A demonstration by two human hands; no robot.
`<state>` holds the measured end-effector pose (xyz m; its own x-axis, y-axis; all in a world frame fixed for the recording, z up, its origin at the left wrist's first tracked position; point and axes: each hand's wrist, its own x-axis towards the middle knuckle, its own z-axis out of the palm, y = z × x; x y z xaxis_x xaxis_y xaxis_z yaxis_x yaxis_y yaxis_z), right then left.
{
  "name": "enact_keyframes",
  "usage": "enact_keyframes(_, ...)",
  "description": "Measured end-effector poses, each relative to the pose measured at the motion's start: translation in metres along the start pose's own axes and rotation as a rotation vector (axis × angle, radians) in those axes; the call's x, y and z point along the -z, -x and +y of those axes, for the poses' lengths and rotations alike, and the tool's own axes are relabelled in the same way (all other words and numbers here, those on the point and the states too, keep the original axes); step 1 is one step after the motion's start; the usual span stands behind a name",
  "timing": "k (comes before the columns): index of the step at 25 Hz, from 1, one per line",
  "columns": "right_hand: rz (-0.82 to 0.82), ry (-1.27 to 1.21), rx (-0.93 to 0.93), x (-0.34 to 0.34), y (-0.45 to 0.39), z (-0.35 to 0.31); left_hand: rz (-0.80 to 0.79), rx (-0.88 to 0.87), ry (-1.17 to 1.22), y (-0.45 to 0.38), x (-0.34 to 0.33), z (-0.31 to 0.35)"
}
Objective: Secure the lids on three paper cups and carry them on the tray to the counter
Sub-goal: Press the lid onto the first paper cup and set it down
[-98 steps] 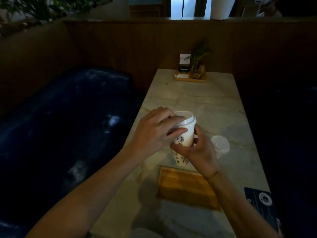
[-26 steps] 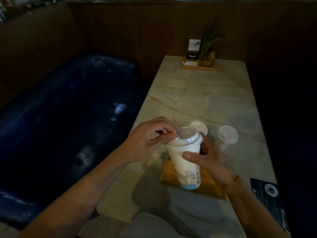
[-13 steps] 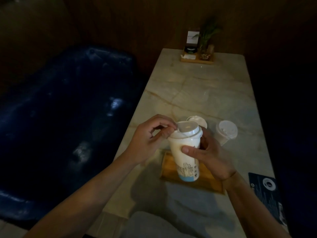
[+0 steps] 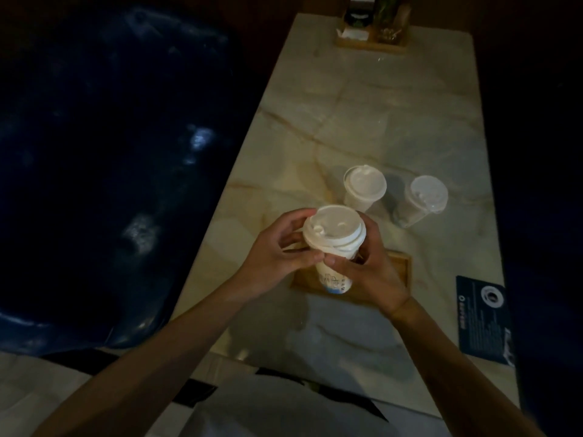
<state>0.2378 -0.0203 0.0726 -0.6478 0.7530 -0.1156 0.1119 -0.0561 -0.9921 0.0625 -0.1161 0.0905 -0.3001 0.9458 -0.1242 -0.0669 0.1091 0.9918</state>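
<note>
both hands, left hand [image 4: 277, 247] and right hand [image 4: 369, 272], grip the third cup [image 4: 334, 244] over the tray [image 4: 400, 266], lid seemingly on. two lidded cups [image 4: 364, 187] stand beyond on the table [image 4: 378, 105]; traying and carrying remain.

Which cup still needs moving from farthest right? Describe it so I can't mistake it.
On the marble table, look past the wooden tray to the two cups standing off it. The rightmost cup sits nearest the right edge, greyer and more translucent than the white cup beside it.
</note>
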Motion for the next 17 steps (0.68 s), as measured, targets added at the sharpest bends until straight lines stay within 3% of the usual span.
enact_keyframes(8, 0.044, 0.113, -0.083, -0.010, -0.010, 0.049, 0.054, 0.127, -0.075, -0.006, 0.007, -0.057)
enact_keyframes(17, 0.133, 0.288, 0.001, -0.012, -0.024, 0.086, 0.042, 0.178, -0.083, -0.022, 0.005, -0.093)
